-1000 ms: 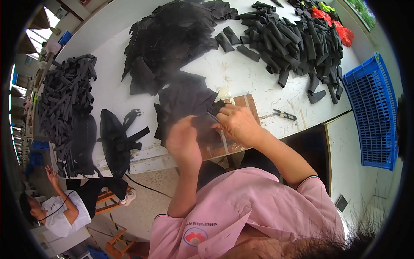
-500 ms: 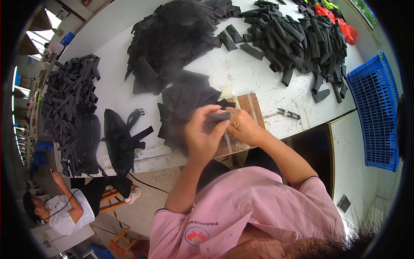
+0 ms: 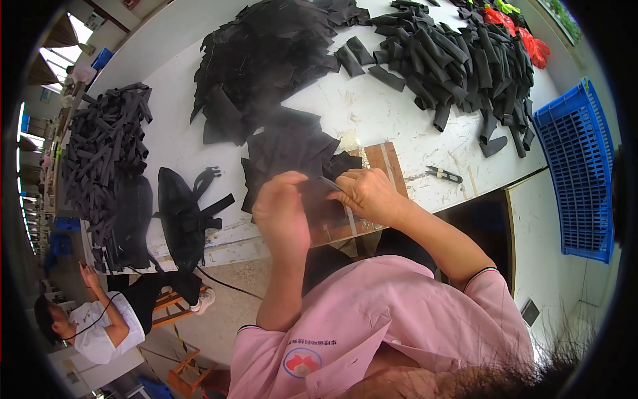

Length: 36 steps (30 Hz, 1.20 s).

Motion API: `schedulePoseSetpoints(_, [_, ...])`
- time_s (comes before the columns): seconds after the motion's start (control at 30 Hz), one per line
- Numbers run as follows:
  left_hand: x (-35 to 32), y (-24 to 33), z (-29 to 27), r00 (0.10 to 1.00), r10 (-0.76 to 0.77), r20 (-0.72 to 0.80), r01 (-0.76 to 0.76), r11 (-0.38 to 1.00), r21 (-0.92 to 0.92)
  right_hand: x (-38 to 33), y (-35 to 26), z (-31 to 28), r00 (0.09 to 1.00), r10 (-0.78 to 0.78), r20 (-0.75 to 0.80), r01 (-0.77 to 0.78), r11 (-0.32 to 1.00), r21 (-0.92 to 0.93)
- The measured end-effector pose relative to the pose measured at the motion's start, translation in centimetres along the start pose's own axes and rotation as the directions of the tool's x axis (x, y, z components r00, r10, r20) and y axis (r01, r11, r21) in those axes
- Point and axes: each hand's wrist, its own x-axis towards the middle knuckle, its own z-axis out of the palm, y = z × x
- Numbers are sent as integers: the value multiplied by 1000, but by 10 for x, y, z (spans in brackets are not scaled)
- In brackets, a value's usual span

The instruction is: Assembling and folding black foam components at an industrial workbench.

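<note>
Left hand [image 3: 282,211] moved left, grip unclear | right hand [image 3: 367,195] pinching black fabric [image 3: 323,187] | pink shirt [image 3: 425,312]: emblem [image 3: 302,364], lettering [image 3: 314,344]

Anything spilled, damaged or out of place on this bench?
Only wear: the white, flat tabletop is scuffed, with brownish marks near the small, dark, U-shaped snips. Could be damage or dirt; can't tell. Nothing else stands out.
</note>
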Motion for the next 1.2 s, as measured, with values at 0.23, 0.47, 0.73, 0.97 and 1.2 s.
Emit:
schedulePoseSetpoints(0.23, [29,9,-22,999,43,12,-42,811,583,31,-3,-75,971,225,-78,-23,415,909])
schedulePoseSetpoints(0.47, [45,-28,-40,939,-2,343,-342,-86,936,-10,36,-44,688,721,83,-420,302,856])
schedulePoseSetpoints(0.73, [47,-22,-57,932,245,266,-283,37,958,-49,-3,-12,782,555,283,-570,452,686])
schedulePoseSetpoints(0.97, [-7,55,-62,934,-348,-85,356,881,312,-33,-38,17,873,274,405,-428,29,903])
schedulePoseSetpoints(1.2, [-40,16,-45,887,-441,-136,456,794,401,-29,-55,28,761,588,274,-425,132,896])
